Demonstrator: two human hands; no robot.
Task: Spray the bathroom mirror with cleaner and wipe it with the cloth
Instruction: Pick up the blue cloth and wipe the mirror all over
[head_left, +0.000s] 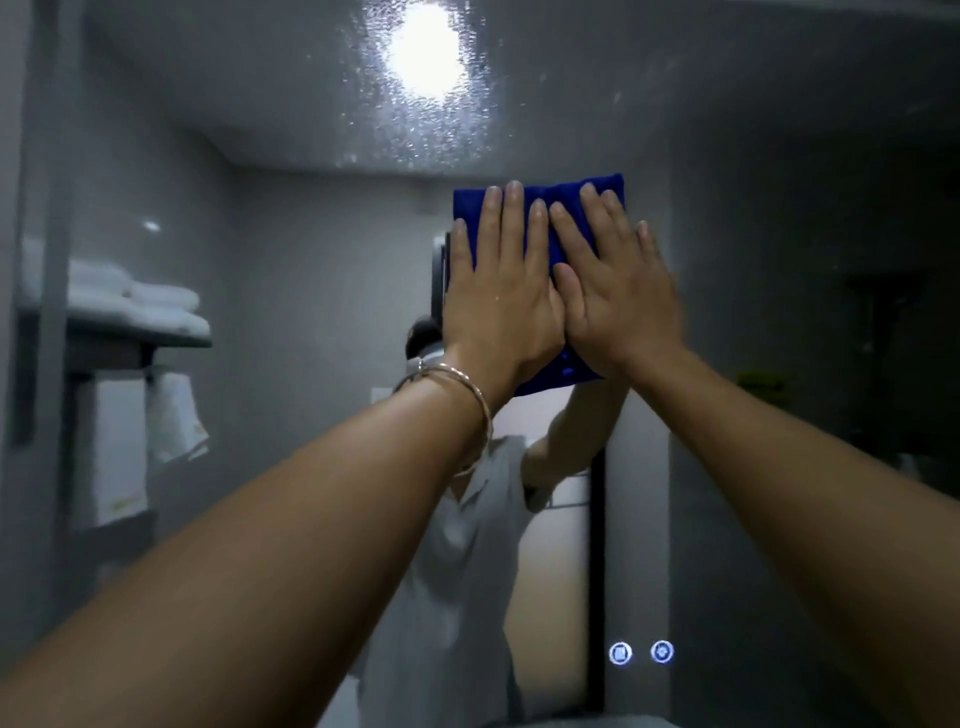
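The blue cloth (540, 249) is pressed flat against the mirror (753, 208), pinned there by the left hand (498, 301) and the right hand (618, 296) side by side. Fingers are stretched straight and spread, palms laid on the fabric, nothing gripped or pinched. Above the cloth, spray droplets (415, 119) are seen speckled around a reflected lamp glare; just below it a bracelet (457, 379) is worn on the left wrist, and well below it, to the right, two lit round icons (620, 652) are seen.

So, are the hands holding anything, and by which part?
Nothing is gripped: the left hand and the right hand press flat on the face of the blue cloth, against the mirror.
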